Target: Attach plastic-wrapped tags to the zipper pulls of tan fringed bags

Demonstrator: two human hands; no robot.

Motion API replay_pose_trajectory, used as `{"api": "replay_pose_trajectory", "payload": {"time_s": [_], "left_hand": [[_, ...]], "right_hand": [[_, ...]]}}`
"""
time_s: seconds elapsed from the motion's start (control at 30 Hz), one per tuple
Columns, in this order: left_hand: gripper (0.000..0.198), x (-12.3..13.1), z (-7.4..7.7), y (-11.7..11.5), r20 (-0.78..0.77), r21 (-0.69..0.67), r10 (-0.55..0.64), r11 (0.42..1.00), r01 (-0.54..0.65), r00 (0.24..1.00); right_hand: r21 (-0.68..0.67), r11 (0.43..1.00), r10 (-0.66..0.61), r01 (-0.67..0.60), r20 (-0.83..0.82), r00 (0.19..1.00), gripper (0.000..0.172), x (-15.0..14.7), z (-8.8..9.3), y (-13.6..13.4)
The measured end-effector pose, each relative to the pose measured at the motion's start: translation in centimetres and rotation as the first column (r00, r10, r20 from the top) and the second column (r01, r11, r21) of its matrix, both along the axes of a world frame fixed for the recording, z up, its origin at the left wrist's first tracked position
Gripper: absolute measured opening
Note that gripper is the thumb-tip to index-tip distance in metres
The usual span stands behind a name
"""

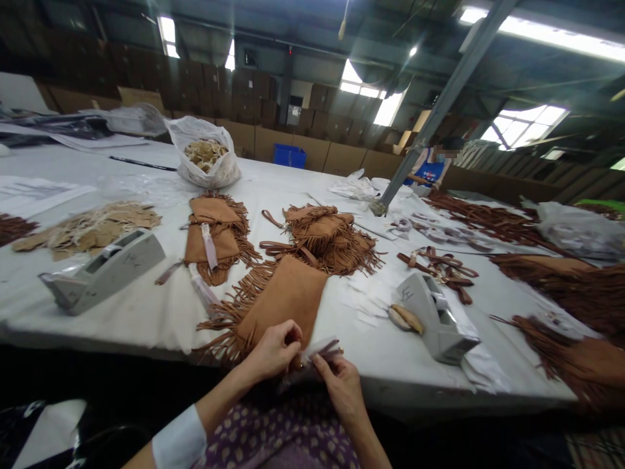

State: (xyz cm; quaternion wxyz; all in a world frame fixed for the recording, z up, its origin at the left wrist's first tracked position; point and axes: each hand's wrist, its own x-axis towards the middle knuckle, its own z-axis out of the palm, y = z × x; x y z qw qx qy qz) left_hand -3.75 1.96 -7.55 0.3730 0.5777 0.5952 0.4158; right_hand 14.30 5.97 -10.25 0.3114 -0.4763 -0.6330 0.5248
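Table edge point(122, 332), left hand point(273, 352), right hand point(343, 385) pinching paper point(321, 347)

At the near edge of the white table point(146, 319), the left hand point(273, 352) pinches the near end of a tan fringed pouch point(288, 296); the right hand point(342, 384) grips a white slip point(322, 347) just beside it; a grey tape dispenser point(437, 316) stands to the right, a second dispenser point(105, 270) to the left; a heap of pouches point(327, 238) lies farther off; a person point(432, 168) sits far right

Factory workshop — stacked cartons point(244, 85), fringed suede bags point(322, 238)
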Motion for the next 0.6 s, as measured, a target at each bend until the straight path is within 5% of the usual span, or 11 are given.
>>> {"api": "replay_pose_trajectory", "payload": {"time_s": [0.13, 0.27, 0.47, 0.6], "left_hand": [[0.044, 0.2, 0.9, 0.8, -0.009, 0.045, -0.088, 0.995, 0.089, 0.996], [0.016, 0.5, -0.3, 1.5, -0.141, -0.053, -0.208, 0.978, 0.202, 0.968], [0.012, 0.0, -1.1, 2.0, -0.202, -0.025, -0.237, 0.971, 0.237, 0.950], [0.014, -0.2, -0.4, 2.1, -0.241, 0.015, -0.310, 0.946, 0.323, 0.920]], "right_hand": [[-0.030, 1.000, 0.003, -0.003, -0.027, 1.000, 0.039, 0.1, 0.2, 0.2], [-0.116, 0.993, 0.008, -0.023, -0.129, 0.992, 0.038, 0.2, 0.8, 0.1], [-0.217, 0.971, 0.030, -0.102, -0.314, 0.949, 0.044, 0.3, 0.9, 0.6], [-0.258, 0.966, -0.086, 0.017, -0.259, 0.962, 0.063, 0.4, 0.9, 0.9]]}}
